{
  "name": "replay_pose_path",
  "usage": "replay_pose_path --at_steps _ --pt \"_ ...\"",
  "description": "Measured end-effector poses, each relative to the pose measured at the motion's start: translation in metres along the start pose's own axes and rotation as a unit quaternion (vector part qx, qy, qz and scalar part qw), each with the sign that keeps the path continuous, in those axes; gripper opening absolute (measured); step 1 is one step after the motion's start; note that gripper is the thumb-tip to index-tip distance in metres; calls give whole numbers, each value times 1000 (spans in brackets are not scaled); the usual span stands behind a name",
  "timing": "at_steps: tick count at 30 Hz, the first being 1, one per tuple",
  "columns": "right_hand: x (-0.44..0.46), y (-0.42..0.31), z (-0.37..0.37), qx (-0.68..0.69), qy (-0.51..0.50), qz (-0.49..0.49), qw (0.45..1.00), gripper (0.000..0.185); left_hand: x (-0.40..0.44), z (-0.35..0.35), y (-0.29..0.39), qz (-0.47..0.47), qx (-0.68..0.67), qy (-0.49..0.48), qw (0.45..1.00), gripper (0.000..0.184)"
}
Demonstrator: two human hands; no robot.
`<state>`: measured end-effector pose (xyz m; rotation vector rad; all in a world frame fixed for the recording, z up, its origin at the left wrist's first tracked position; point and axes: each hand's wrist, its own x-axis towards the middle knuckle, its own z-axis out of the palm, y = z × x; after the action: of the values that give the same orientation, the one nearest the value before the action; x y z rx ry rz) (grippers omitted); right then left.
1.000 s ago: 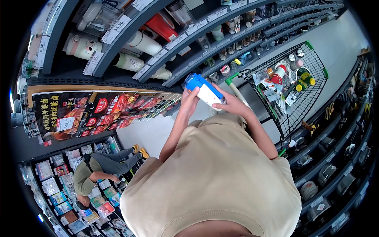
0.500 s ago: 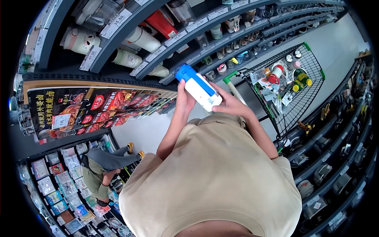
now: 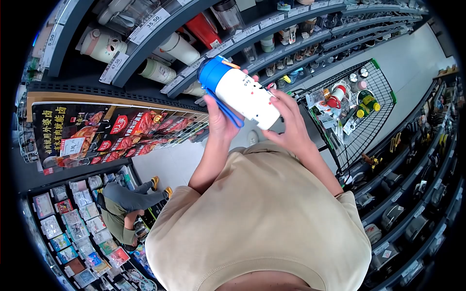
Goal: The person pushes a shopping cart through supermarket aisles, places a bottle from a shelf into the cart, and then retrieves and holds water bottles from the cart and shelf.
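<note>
A white water bottle with a blue lid, an orange latch and small printed figures lies tilted between my hands in front of my chest. Its blue strap hangs down along the near side. My left hand is closed round the bottle near the lid end, with its fingers mostly hidden behind the body. At the base, my right hand grips with bent fingers and thumb. The nearest shelf holds other drink bottles, among them a white one and a pale green one.
On the right stands a shopping cart with several goods inside. To the left is a rack of red seasoning packets. Lower left, another person is beside a display of packaged goods. Shelves with pans line the right.
The bottle has turned about its length, so the printed side now faces up and the blue strap hangs at its near side. It sits slightly higher and closer; my right fingers have shifted round the base.
</note>
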<state>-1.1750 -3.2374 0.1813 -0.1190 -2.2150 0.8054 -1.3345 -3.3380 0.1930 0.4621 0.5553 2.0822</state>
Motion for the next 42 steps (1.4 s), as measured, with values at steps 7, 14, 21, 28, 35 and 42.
replay_pose_path --at_steps 7,14,21,28,35,42 --pt "6 -9 -2 59 48 -14 997 85 2 16 7 2 86 25 996 94" --pt "25 -28 -17 195 -47 140 970 103 16 30 20 34 78 -48 995 100" --pt "21 -47 -7 162 -35 134 977 103 26 22 22 64 0 -130 989 114" --pt "15 -29 2 41 32 -1 999 95 19 11 13 23 80 25 996 103" --pt "18 -32 0 107 -6 98 989 99 20 -5 6 10 34 -16 999 99" --pt "0 -7 8 531 8 296 794 100 12 -11 -23 35 113 52 992 76"
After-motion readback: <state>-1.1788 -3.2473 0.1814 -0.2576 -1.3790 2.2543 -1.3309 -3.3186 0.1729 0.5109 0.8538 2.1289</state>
